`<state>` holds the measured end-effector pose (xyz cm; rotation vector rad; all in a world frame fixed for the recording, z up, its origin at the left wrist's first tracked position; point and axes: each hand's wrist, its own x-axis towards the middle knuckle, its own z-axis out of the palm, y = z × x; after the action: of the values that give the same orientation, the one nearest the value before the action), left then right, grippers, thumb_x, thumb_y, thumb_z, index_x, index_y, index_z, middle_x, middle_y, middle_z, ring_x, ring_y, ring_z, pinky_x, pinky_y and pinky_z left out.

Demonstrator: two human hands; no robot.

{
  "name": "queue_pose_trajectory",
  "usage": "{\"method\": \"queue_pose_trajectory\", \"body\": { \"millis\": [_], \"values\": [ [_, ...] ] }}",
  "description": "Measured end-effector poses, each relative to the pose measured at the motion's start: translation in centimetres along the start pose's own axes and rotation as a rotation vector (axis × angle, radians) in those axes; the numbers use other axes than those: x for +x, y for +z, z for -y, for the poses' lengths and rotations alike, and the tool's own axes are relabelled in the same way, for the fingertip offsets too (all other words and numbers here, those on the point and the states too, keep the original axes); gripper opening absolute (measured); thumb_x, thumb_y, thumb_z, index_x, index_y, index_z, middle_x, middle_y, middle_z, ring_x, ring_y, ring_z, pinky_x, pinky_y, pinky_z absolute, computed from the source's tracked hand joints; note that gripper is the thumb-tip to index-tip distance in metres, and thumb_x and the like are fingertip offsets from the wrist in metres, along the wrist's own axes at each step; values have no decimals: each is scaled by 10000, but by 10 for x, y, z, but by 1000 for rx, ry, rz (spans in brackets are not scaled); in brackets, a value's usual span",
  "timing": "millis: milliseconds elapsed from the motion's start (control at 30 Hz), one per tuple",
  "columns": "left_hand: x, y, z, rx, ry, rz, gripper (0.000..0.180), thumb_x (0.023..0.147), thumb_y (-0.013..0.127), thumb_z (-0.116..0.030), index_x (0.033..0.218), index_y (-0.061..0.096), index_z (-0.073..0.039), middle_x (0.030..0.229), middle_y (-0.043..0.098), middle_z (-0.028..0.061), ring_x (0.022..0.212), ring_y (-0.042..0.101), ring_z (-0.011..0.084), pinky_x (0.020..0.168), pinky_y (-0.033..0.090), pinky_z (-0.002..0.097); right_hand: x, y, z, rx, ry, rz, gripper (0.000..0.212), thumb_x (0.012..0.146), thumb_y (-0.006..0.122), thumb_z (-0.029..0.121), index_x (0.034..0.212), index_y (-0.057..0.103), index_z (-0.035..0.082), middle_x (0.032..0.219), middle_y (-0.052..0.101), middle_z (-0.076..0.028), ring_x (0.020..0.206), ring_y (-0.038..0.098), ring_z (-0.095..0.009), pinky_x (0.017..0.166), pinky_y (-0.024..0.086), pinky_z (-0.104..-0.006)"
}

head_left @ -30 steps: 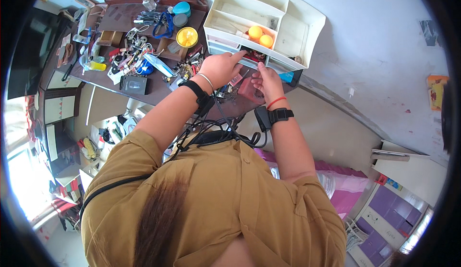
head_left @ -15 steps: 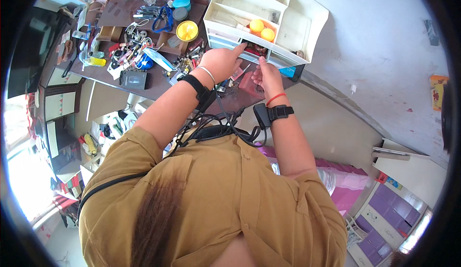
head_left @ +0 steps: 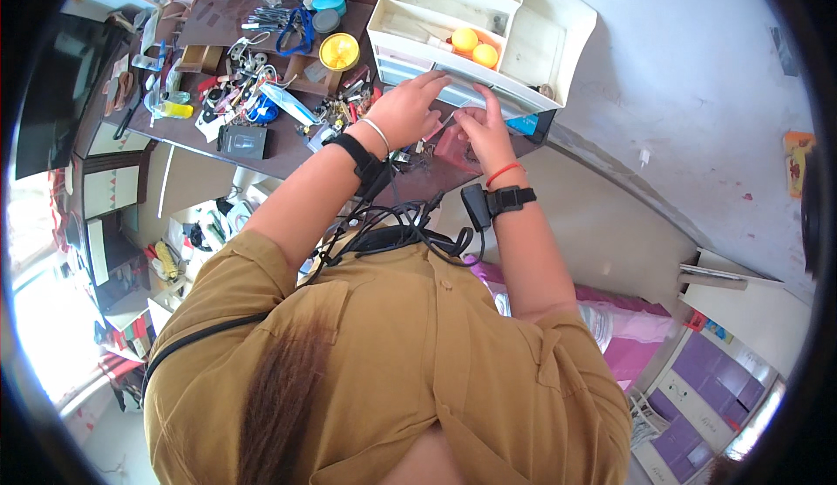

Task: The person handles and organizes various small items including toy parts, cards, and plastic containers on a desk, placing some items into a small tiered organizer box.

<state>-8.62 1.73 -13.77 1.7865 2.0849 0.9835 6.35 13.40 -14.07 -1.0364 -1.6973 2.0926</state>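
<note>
A white plastic organizer [head_left: 555, 53] with open compartments on top and drawers below stands on the dark table. My left hand [head_left: 408, 114] reaches to its front with the fingers stretched out, the tips at the upper edge of a drawer front [head_left: 458, 92]. Close by on the right is my right hand [head_left: 488, 132], index finger raised against the drawer front and thumb apart from it. Nothing shows in either hand, though the left palm is hidden. Two yellow-orange balls [head_left: 465, 40] lie in a top compartment. Below my hands sits a translucent reddish box [head_left: 455, 151].
Cluttered small items cover the dark table [head_left: 196, 140] to the left. Among them are a yellow round tub [head_left: 339, 51], a blue strap [head_left: 298, 33], a black box [head_left: 243, 141] and a yellow-capped bottle [head_left: 176, 111]. A wall [head_left: 671, 84] rises on the right.
The drawer, which stood open with dark red contents showing, is now pushed in. My right hand's index finger has lifted to the drawer front; my left hand has shifted slightly.
</note>
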Motion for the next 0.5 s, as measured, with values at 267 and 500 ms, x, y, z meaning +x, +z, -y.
{"method": "queue_pose_trajectory", "body": {
  "millis": [267,500],
  "values": [
    [-4,1,-6,-86,-145,91,585,829,606,-142,1367,393,-53,1382,423,205,1184,493,390,999,419,422,-3,-39,-23,705,144,-50,471,887,550,92,1331,407,153,976,609,-94,818,602,-200,751,481,-353],
    [-23,4,7,-68,-187,33,503,818,625,-110,1294,475,-53,1374,434,192,1108,553,361,939,471,400,-4,-44,-15,1034,149,-80,171,909,626,316,885,561,160,832,590,-18,790,565,-191,751,468,-373]
  ]
}}
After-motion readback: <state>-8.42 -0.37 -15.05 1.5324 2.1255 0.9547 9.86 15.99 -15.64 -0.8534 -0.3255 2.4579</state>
